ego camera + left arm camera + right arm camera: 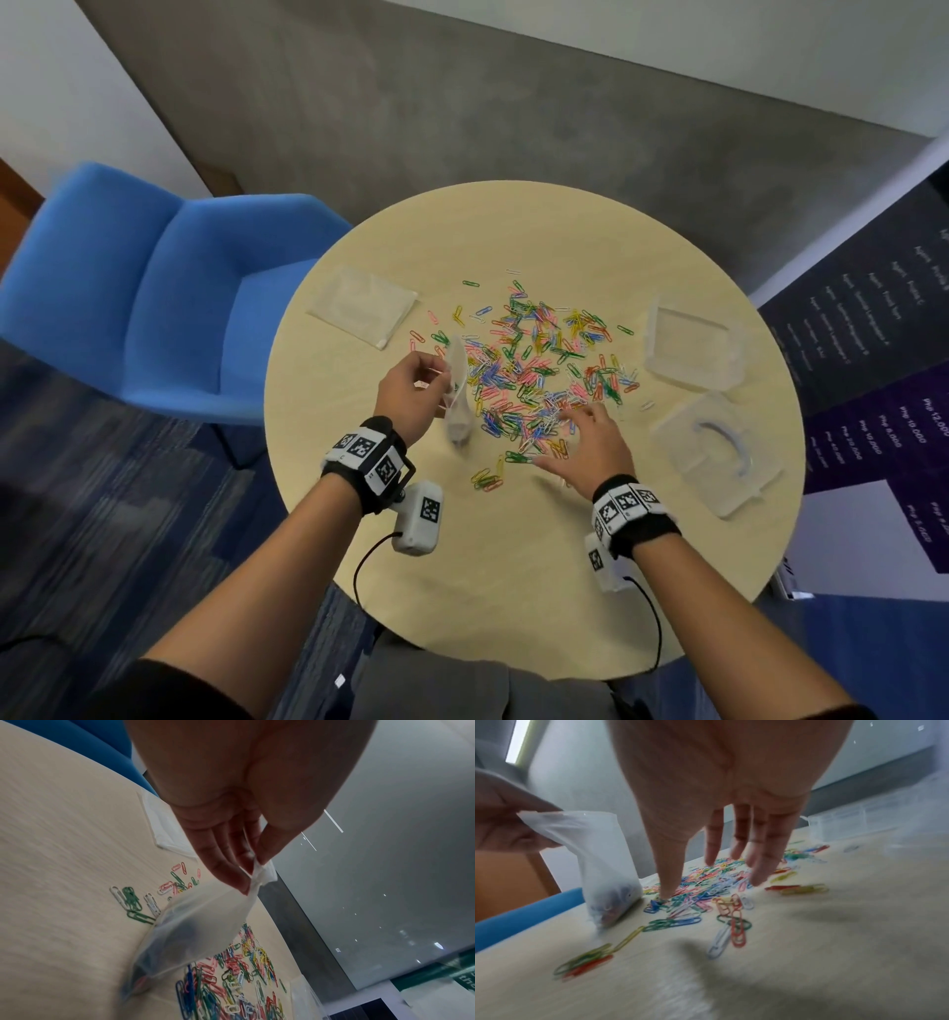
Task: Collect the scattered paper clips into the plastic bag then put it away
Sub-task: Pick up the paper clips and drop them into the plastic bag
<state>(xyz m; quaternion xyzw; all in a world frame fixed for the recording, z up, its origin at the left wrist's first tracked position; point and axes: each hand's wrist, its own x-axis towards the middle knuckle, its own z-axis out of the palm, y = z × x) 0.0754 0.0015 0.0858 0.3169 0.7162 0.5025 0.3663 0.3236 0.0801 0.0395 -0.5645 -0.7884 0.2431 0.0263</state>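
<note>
Coloured paper clips lie scattered over the middle of the round table. My left hand pinches the top edge of a small clear plastic bag. The bag stands upright with its bottom on the table at the pile's left edge, and a few clips show inside it. My right hand hovers over the near side of the pile with fingers spread and straight, holding nothing.
A flat empty plastic bag lies at the table's back left. A clear plastic box and its lid sit at the right. A blue chair stands left of the table.
</note>
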